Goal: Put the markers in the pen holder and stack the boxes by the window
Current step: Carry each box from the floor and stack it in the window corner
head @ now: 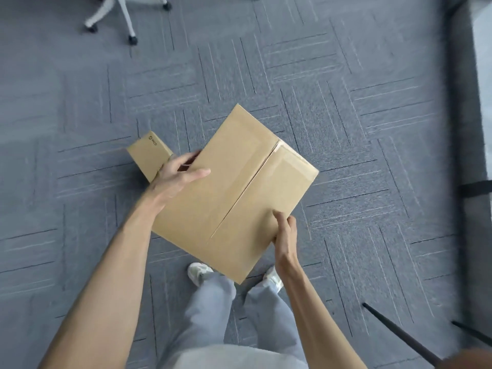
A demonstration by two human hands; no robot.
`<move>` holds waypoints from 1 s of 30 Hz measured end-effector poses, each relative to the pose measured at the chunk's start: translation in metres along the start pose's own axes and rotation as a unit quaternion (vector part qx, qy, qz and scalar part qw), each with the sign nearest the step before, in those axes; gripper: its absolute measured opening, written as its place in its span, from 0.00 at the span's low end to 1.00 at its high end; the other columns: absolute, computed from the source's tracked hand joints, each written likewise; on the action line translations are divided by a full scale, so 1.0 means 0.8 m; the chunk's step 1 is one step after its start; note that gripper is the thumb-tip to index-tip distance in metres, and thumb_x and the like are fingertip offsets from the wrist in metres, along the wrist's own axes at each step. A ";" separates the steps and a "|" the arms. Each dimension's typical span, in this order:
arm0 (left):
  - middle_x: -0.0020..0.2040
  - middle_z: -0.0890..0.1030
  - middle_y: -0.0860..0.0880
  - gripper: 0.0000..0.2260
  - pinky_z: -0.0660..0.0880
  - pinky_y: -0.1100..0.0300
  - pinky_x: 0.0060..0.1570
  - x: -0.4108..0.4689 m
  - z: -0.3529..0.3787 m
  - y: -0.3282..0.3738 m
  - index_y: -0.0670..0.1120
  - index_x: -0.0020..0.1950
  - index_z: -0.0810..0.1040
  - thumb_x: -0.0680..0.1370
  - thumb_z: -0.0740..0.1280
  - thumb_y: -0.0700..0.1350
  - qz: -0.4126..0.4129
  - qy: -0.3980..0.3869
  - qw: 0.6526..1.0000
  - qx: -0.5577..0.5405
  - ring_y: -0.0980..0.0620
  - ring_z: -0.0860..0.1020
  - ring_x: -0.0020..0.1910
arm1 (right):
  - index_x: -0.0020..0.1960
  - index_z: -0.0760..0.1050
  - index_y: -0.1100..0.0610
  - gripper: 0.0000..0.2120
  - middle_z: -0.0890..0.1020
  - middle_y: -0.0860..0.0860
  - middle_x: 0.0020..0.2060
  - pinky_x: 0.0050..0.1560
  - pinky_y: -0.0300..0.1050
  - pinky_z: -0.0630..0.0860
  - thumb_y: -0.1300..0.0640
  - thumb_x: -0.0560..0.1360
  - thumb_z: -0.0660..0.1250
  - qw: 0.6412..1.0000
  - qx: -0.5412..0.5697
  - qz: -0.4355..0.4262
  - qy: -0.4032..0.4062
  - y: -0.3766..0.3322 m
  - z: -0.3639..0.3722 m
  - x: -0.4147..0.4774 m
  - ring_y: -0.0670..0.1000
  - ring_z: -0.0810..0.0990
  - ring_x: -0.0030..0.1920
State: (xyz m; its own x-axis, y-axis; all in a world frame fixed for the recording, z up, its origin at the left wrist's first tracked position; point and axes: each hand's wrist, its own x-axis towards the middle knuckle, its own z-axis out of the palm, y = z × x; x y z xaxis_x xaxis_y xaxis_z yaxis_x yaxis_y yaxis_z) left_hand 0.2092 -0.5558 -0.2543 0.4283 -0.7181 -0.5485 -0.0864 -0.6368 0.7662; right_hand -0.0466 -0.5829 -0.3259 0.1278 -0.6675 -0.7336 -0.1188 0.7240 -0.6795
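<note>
A large brown cardboard box with a taped centre seam is held above the carpet in front of my legs. My left hand grips its left edge, thumb on top. My right hand holds its near right corner, thumb on the top face. A small brown box with a printed logo sticks out beyond my left hand, partly hidden by it; whether my left hand also holds it I cannot tell. No markers or pen holder are in view.
Grey patterned carpet covers the floor. A white office chair base with castors stands at the top left. A dark frame and a bright surface run along the right edge. Thin black legs cross the bottom right.
</note>
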 end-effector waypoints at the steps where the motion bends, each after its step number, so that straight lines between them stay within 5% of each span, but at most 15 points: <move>1: 0.65 0.76 0.55 0.22 0.72 0.62 0.57 -0.011 -0.016 0.004 0.67 0.63 0.77 0.69 0.74 0.59 0.001 0.018 1.000 -0.009 0.59 0.76 0.60 | 0.53 0.70 0.55 0.26 0.73 0.49 0.45 0.48 0.47 0.69 0.37 0.65 0.64 1.000 -0.003 -0.003 -0.007 -0.009 0.013 -0.010 0.48 0.72 0.44; 6: 0.65 0.73 0.54 0.24 0.72 0.72 0.44 -0.059 -0.094 0.003 0.58 0.69 0.75 0.73 0.74 0.51 0.010 0.120 0.989 -0.081 0.67 0.75 0.53 | 0.57 0.67 0.58 0.28 0.72 0.49 0.45 0.46 0.47 0.68 0.39 0.66 0.63 0.997 -0.048 -0.028 -0.052 -0.059 0.098 -0.041 0.48 0.72 0.43; 13: 0.62 0.77 0.54 0.19 0.71 0.68 0.42 -0.128 -0.251 -0.040 0.60 0.63 0.75 0.73 0.74 0.50 0.006 0.256 0.951 -0.174 0.66 0.76 0.50 | 0.52 0.66 0.54 0.24 0.72 0.49 0.48 0.52 0.49 0.69 0.37 0.66 0.63 0.970 -0.162 -0.071 -0.169 -0.094 0.270 -0.080 0.46 0.72 0.47; 20: 0.63 0.73 0.51 0.25 0.72 0.66 0.46 -0.221 -0.349 -0.120 0.57 0.67 0.74 0.70 0.75 0.51 -0.030 0.403 0.881 -0.246 0.58 0.77 0.54 | 0.62 0.71 0.56 0.22 0.74 0.50 0.52 0.58 0.51 0.68 0.43 0.75 0.66 0.909 -0.275 -0.107 -0.296 -0.082 0.424 -0.131 0.52 0.72 0.56; 22: 0.57 0.78 0.51 0.24 0.75 0.67 0.43 -0.250 -0.356 -0.139 0.52 0.65 0.75 0.70 0.75 0.48 -0.039 0.449 0.848 -0.279 0.56 0.79 0.52 | 0.58 0.75 0.45 0.21 0.78 0.48 0.55 0.65 0.53 0.68 0.37 0.70 0.66 0.887 -0.304 -0.116 -0.328 -0.069 0.461 -0.138 0.54 0.73 0.62; 24: 0.55 0.79 0.50 0.22 0.76 0.69 0.40 -0.280 -0.355 -0.155 0.52 0.62 0.74 0.70 0.76 0.45 -0.063 0.492 0.811 -0.310 0.56 0.80 0.50 | 0.64 0.76 0.41 0.31 0.77 0.46 0.65 0.73 0.58 0.61 0.27 0.65 0.65 0.859 -0.349 -0.111 -0.357 -0.054 0.493 -0.149 0.53 0.70 0.70; 28: 0.64 0.74 0.44 0.32 0.76 0.57 0.54 -0.333 -0.331 -0.193 0.55 0.62 0.71 0.59 0.75 0.56 -0.098 0.596 0.717 -0.349 0.48 0.77 0.59 | 0.72 0.72 0.49 0.32 0.73 0.44 0.63 0.70 0.50 0.61 0.34 0.72 0.64 0.788 -0.390 -0.082 -0.469 -0.041 0.543 -0.199 0.48 0.69 0.66; 30: 0.63 0.75 0.44 0.33 0.79 0.58 0.48 -0.365 -0.306 -0.204 0.53 0.63 0.71 0.61 0.78 0.52 -0.084 0.640 0.651 -0.400 0.47 0.79 0.55 | 0.72 0.71 0.51 0.36 0.74 0.47 0.65 0.72 0.55 0.63 0.33 0.70 0.67 0.737 -0.423 -0.100 -0.518 -0.028 0.561 -0.225 0.51 0.70 0.68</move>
State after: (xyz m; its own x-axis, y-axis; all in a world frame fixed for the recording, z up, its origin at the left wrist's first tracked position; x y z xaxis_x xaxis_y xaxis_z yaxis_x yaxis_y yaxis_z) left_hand 0.3186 -0.1732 -0.1375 0.8143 0.4899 -0.3114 0.3356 0.0405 0.9411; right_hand 0.3753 -0.4010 -0.1725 0.8573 0.0630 -0.5109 -0.5100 -0.0304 -0.8596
